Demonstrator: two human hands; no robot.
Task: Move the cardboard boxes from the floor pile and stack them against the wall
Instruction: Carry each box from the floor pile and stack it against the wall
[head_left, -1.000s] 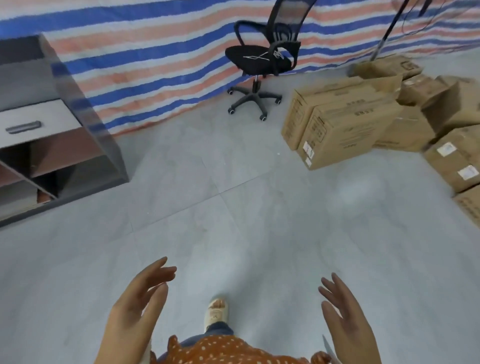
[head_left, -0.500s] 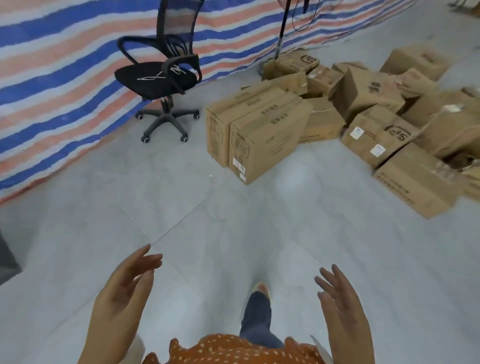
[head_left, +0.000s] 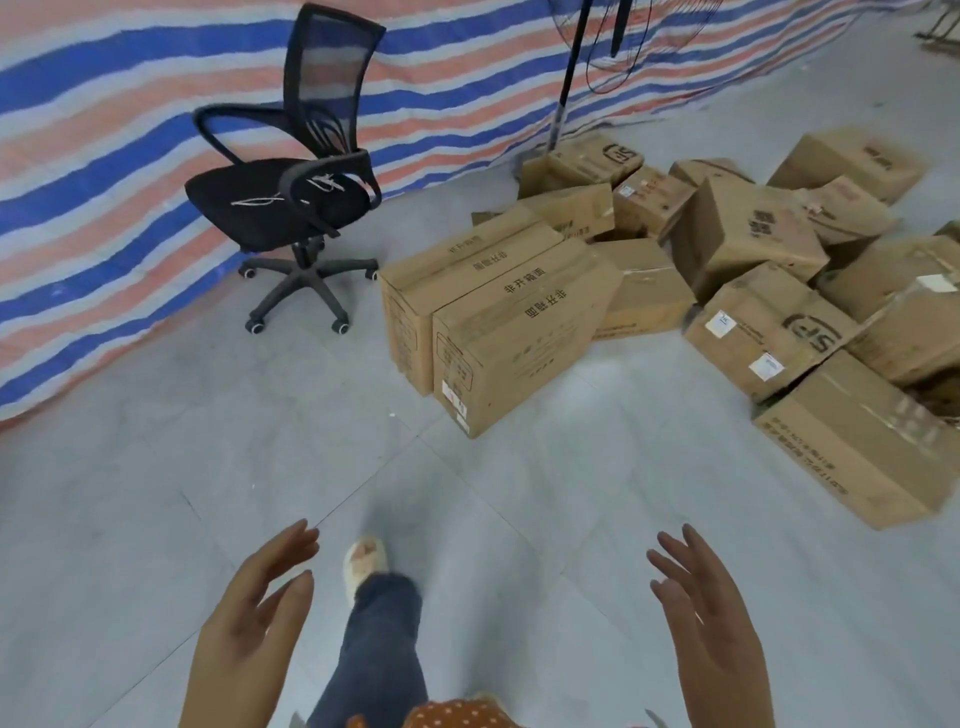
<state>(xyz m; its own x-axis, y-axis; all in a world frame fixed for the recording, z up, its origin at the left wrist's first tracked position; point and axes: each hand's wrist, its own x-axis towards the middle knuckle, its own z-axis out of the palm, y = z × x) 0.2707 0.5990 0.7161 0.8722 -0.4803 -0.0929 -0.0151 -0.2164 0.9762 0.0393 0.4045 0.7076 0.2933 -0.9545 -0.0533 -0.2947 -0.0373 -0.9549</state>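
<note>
Left hand (head_left: 249, 618): seen at the lower left of the frame, palm turned inward, fingers straight and slightly spread; the grip is wide and nothing is held.
Right hand (head_left: 711, 629): raised at the lower right, palm facing the left hand, fingers loosely extended; nothing is grasped.
Cardboard boxes (head_left: 701, 291): heaped on the floor (head_left: 156, 467) in the centre right and right of the frame, well apart from both hands; many are tilted and leaning on one another.
Front boxes: two tall cartons (head_left: 498, 322) are stood side by side, touching, at the near left edge of the pile, printed characters shown on their tops.
Labelled box (head_left: 763, 332): tipped at an angle to the right of the tall pair, white stickers seen on its face.
Low box (head_left: 862, 447): laid at the right edge, nearest the right hand.
Office chair (head_left: 291, 192): a black mesh-backed swivel chair is placed at the upper left, just beside the pile.
Striped sheet (head_left: 104, 156): a blue, white and orange tarpaulin is hung across the upper frame behind chair and boxes.
Pole (head_left: 569, 73): a dark stand is seen rising behind the pile at the top centre.
Leg (head_left: 379, 623): a jeans-clad leg and a pale shoe are shown between the hands.
</note>
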